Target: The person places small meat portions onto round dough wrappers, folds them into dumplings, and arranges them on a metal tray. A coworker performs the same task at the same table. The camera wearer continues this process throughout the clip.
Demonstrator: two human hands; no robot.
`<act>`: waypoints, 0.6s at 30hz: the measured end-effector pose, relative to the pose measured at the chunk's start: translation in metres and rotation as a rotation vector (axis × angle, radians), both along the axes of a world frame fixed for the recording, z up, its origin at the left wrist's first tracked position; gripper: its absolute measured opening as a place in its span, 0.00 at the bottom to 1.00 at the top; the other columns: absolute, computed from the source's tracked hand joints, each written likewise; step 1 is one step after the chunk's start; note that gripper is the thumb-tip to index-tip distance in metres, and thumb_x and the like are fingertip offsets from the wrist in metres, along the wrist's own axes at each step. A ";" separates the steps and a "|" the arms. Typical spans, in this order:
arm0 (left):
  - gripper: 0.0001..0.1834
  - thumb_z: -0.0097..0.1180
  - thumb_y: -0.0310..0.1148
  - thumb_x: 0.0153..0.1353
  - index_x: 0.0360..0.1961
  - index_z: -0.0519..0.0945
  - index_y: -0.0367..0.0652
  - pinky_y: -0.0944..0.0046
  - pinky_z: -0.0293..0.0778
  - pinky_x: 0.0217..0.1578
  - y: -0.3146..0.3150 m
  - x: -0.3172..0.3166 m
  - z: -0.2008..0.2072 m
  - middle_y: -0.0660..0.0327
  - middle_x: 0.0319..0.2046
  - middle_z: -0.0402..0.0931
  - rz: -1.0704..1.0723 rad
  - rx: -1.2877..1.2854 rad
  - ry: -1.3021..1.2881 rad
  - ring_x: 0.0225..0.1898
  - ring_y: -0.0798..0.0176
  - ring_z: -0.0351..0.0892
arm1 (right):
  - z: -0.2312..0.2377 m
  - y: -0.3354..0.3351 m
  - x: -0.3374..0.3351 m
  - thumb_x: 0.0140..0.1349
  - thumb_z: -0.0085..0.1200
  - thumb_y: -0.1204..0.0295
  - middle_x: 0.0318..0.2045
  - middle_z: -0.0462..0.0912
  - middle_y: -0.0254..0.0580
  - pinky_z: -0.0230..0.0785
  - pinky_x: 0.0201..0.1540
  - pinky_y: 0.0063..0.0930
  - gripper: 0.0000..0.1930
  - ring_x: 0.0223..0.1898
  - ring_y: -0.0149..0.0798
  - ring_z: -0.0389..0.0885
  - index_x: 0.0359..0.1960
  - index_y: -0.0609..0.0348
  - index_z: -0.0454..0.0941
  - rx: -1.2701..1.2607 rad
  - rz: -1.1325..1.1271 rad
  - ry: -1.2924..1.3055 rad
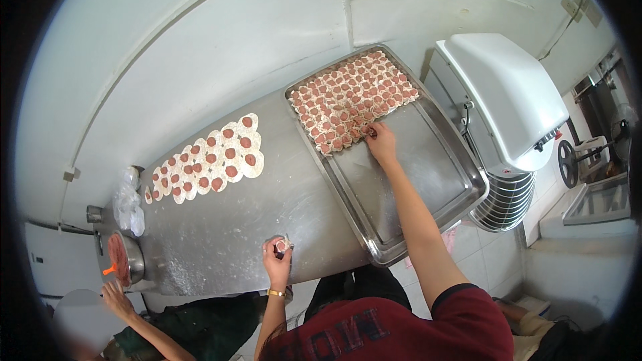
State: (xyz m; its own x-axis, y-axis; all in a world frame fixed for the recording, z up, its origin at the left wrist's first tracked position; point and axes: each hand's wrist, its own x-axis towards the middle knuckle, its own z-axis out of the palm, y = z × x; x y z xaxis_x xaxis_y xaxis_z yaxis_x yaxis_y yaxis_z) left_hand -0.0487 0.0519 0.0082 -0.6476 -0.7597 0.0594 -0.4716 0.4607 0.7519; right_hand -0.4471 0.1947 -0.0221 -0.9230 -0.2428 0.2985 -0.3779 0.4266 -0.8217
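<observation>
On the steel table (221, 227), a filled wrapper (282, 246) is pinched in the curled left hand (276, 261) near the front edge. A dumpling (370, 132) on the tray (428, 167) is touched by the right hand (381, 144); how far its fingers are closed cannot be made out.

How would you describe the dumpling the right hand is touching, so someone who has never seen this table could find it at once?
Start at the large steel tray at the right end of the floured metal table. Its far half holds packed rows of folded dumplings; its near half is bare. The right hand touches the dumpling at the near edge of the rows, the only one under fingertips.
</observation>
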 end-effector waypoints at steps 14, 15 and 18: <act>0.21 0.64 0.22 0.42 0.41 0.77 0.43 0.66 0.71 0.35 -0.007 0.005 0.004 0.60 0.37 0.72 -0.080 0.041 -0.022 0.34 0.63 0.73 | -0.013 -0.006 -0.014 0.41 0.59 0.82 0.33 0.79 0.51 0.72 0.37 0.36 0.18 0.34 0.50 0.79 0.39 0.63 0.78 -0.125 0.069 -0.083; 0.21 0.64 0.22 0.42 0.41 0.77 0.43 0.66 0.71 0.35 -0.008 0.006 0.005 0.60 0.37 0.72 -0.095 0.050 -0.020 0.34 0.63 0.73 | -0.013 -0.006 -0.015 0.41 0.60 0.82 0.33 0.79 0.51 0.72 0.37 0.36 0.18 0.35 0.50 0.79 0.39 0.63 0.78 -0.113 0.074 -0.077; 0.24 0.64 0.21 0.42 0.44 0.76 0.43 0.68 0.71 0.35 -0.011 0.009 0.008 0.61 0.38 0.72 -0.124 0.069 -0.052 0.34 0.64 0.72 | -0.008 -0.004 -0.018 0.42 0.59 0.83 0.32 0.80 0.49 0.74 0.37 0.32 0.18 0.34 0.44 0.81 0.39 0.64 0.77 -0.036 0.039 0.001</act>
